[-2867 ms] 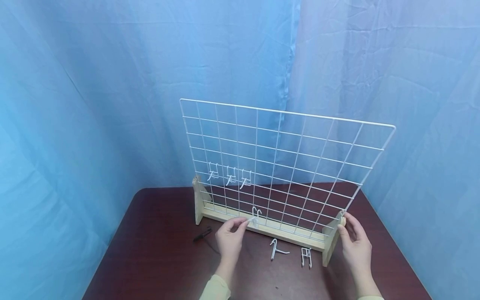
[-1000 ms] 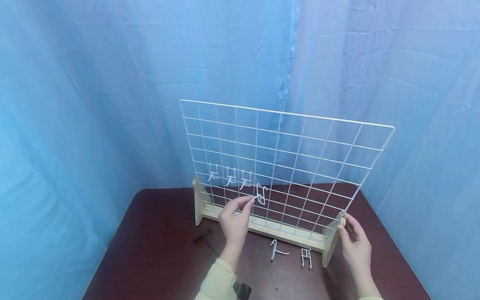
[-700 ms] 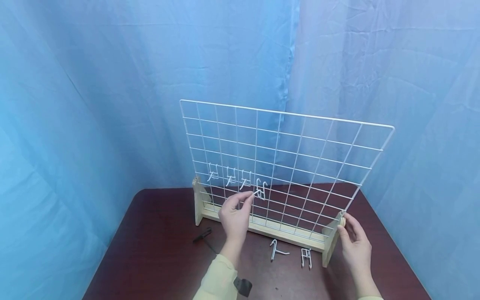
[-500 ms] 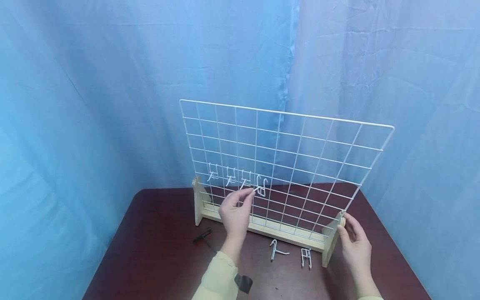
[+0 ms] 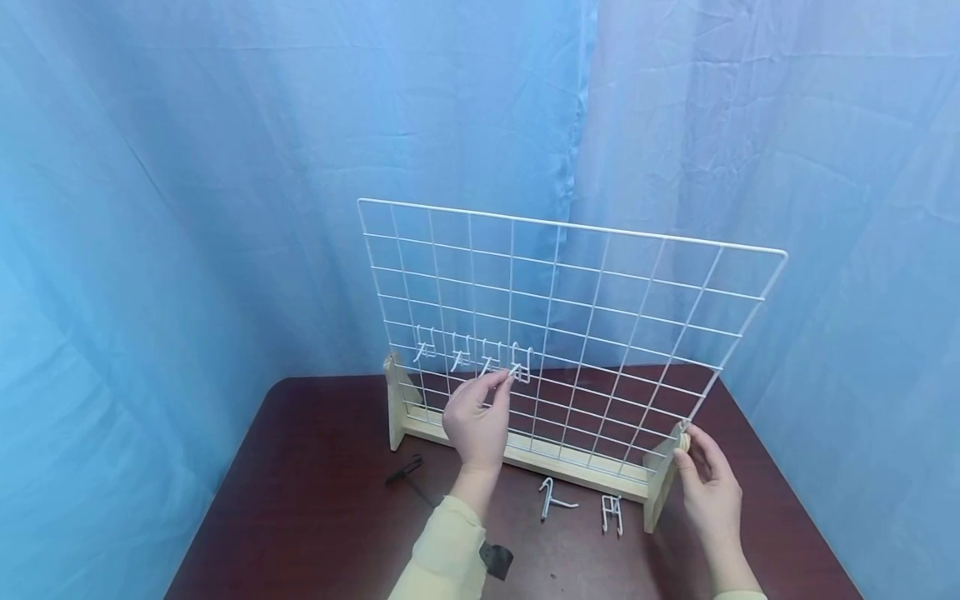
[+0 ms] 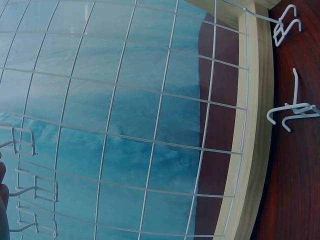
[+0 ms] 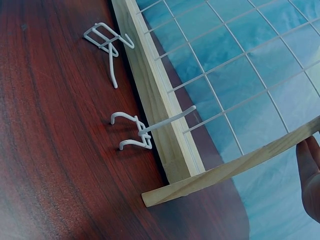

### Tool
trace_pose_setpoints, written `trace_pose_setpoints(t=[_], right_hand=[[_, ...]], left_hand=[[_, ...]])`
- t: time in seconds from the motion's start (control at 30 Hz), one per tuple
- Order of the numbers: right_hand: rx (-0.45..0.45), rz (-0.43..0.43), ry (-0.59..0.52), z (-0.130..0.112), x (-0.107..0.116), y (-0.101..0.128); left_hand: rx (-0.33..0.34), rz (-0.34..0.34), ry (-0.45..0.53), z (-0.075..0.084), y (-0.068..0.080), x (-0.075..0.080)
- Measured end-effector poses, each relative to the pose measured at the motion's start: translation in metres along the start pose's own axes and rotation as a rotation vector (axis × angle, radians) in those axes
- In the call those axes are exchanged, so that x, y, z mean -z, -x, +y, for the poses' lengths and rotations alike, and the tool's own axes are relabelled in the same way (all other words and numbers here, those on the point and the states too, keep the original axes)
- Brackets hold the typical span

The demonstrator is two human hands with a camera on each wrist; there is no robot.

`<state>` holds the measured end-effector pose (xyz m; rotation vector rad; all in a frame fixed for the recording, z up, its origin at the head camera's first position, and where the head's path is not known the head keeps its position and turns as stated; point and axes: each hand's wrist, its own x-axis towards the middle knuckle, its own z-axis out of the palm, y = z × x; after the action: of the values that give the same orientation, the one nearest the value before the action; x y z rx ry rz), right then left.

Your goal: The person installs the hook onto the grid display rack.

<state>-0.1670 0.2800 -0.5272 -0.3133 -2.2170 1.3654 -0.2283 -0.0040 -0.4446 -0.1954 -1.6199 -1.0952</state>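
Note:
My left hand [image 5: 478, 421] pinches the prong of a white wire hook [image 5: 523, 375] between thumb and fingertips. The hook's two bent tops are right at a horizontal wire of the white grid panel [image 5: 558, 223]. Left of it, three matching hooks [image 5: 460, 358] hang in a row on the panel. In the left wrist view, the pinched hook [image 6: 24, 141] sits at the left edge, with only a bit of my fingers [image 6: 3, 192] showing. My right hand [image 5: 712, 496] grips the round wooden knob [image 5: 685, 442] at the panel's right wooden upright [image 5: 660, 487].
Two loose white hooks lie on the dark red table [image 5: 322, 467] before the wooden base [image 5: 577, 475]: one on its side [image 5: 551, 500], one farther right [image 5: 612, 515]. A black clip-like item [image 5: 405, 470] with a thin cord lies left. Blue curtains [image 5: 262, 208] surround the table.
My left hand has raised the hook from near the wooden base up to the row of hanging hooks, its tops now at the panel wire. My right hand stays on the knob.

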Motion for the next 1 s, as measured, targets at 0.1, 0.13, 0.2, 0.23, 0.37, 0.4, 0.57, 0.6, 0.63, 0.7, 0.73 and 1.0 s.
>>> trace_pose_setpoints(t=[0.1, 0.13, 0.2, 0.23, 0.37, 0.4, 0.57, 0.6, 0.63, 0.7, 0.73, 1.0], right_hand=[[-0.001, 0.007, 0.006, -0.001, 0.000, 0.000], [0.000, 0.009, 0.007, -0.001, 0.000, -0.001], [0.002, 0.010, 0.005, 0.000, 0.000, 0.000], [0.002, 0.011, 0.002, 0.000, 0.000, 0.000], [-0.001, 0.010, 0.000, 0.001, 0.000, 0.000], [-0.002, 0.011, -0.001, 0.001, 0.000, 0.000], [0.003, 0.011, -0.004, 0.001, 0.000, 0.000], [0.005, 0.011, -0.004, 0.002, 0.000, 0.000], [0.006, 0.012, -0.004, 0.002, 0.000, 0.000], [0.006, 0.013, -0.001, 0.002, -0.001, -0.001], [0.005, 0.014, -0.001, 0.002, -0.001, -0.001], [0.001, 0.014, -0.014, 0.000, -0.001, 0.000]], left_hand=[[-0.014, 0.028, -0.014, 0.001, -0.001, -0.003], [-0.012, 0.031, -0.018, 0.001, -0.001, -0.004], [-0.016, 0.038, -0.032, 0.001, -0.001, -0.006], [-0.017, 0.037, -0.038, 0.001, -0.001, -0.007], [-0.007, 0.029, -0.082, 0.000, 0.000, -0.009], [-0.007, 0.027, -0.090, 0.000, 0.000, -0.010], [-0.016, 0.027, -0.133, -0.003, 0.002, -0.012], [-0.023, 0.028, -0.139, -0.003, 0.002, -0.012], [-0.031, 0.029, -0.148, -0.004, 0.002, -0.012], [-0.042, 0.027, -0.161, -0.005, 0.004, -0.013], [-0.048, 0.025, -0.164, -0.006, 0.004, -0.013], [-0.059, 0.005, -0.172, -0.007, 0.009, -0.011]])
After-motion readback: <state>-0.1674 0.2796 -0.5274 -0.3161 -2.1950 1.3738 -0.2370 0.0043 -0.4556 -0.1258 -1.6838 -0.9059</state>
